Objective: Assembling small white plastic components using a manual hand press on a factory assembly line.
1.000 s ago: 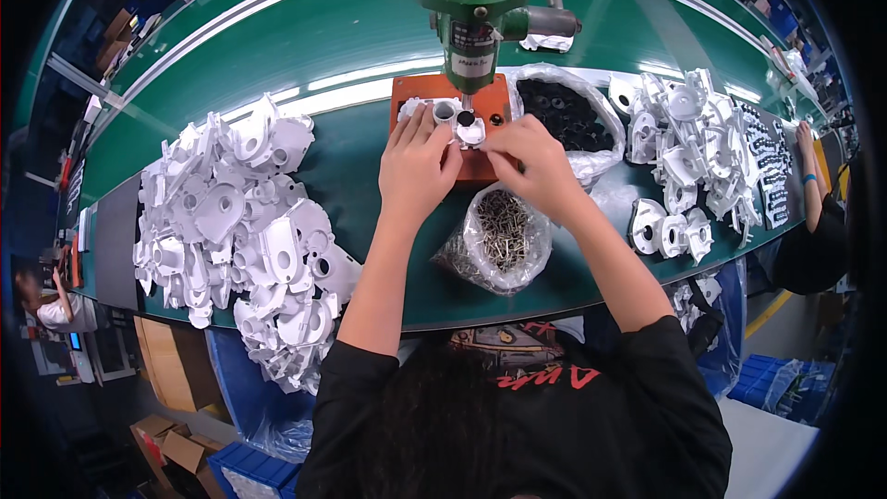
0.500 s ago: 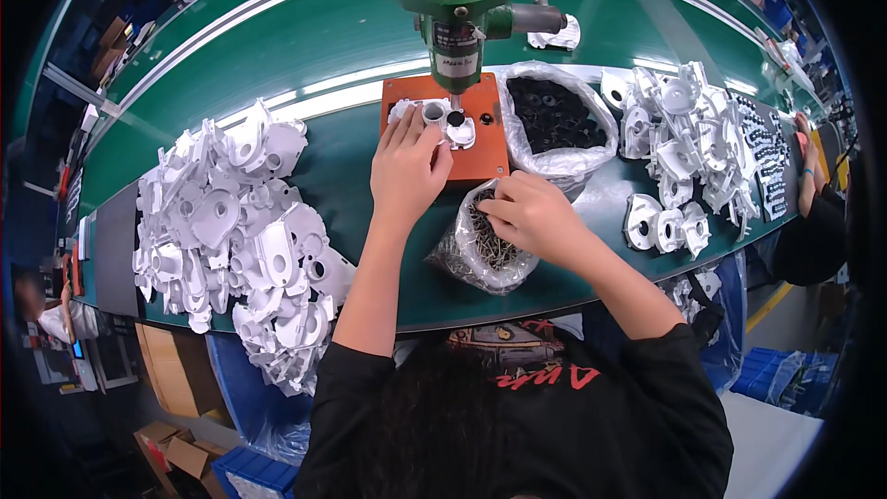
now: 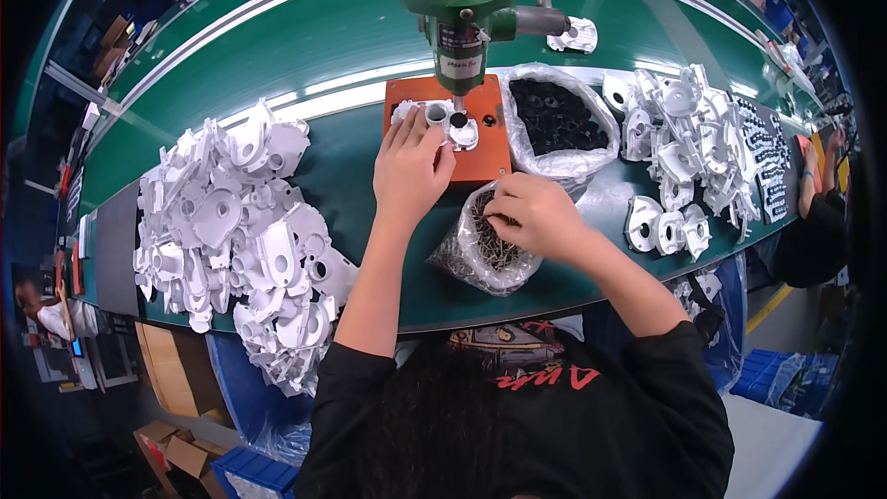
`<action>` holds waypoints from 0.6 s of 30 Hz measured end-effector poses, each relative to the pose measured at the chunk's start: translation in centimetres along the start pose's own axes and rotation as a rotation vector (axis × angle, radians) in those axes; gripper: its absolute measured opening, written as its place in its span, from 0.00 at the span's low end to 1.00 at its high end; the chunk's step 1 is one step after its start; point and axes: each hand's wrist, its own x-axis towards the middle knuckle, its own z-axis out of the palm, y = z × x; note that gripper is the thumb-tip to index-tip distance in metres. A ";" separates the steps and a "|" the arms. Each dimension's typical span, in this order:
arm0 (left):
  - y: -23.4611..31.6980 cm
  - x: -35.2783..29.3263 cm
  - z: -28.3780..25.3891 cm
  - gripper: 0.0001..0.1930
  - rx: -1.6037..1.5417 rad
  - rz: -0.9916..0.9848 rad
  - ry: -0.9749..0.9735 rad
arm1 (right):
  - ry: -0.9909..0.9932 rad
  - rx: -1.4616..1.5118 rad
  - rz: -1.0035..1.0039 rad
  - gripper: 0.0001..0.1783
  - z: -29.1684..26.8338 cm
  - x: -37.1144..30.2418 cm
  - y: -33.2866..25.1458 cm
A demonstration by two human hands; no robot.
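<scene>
My left hand point(image 3: 409, 166) lies over a white plastic part point(image 3: 461, 135) on the orange fixture block point(image 3: 479, 163), its fingers and thumb gripping the part's left side. A round black piece point(image 3: 458, 119) sits in the part, right under the tip of the green press-like tool point(image 3: 459, 65). My right hand point(image 3: 536, 214) is at the mouth of a clear plastic bag point(image 3: 499, 285) full of thin metal pins or screws point(image 3: 494, 245). Its thumb and fingers are pinched together; anything between them is too small to make out.
Heaped white plastic parts point(image 3: 222, 212) cover the table's left side, with another pile point(image 3: 679, 143) at the right. A clear bag point(image 3: 564, 162) of black pieces stands beside the fixture. Behind runs a green conveyor point(image 3: 351, 37) carrying a white part point(image 3: 575, 34). Another person's arm point(image 3: 809, 176) shows far right.
My right hand stays at the bag, its fingers a little more curled. My left hand keeps its place on the part. The white part on the conveyor has shifted right.
</scene>
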 end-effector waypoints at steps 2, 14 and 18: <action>-0.1 0.0 0.0 0.07 -0.005 0.005 0.001 | -0.049 0.204 0.133 0.06 -0.9 0.3 0.0; -0.1 -0.1 0.0 0.09 -0.011 -0.007 -0.010 | 0.054 0.401 0.475 0.08 -2.0 5.5 5.4; 0.0 0.0 -0.2 0.09 -0.011 -0.017 -0.016 | 0.032 0.415 0.555 0.13 -1.5 7.4 5.9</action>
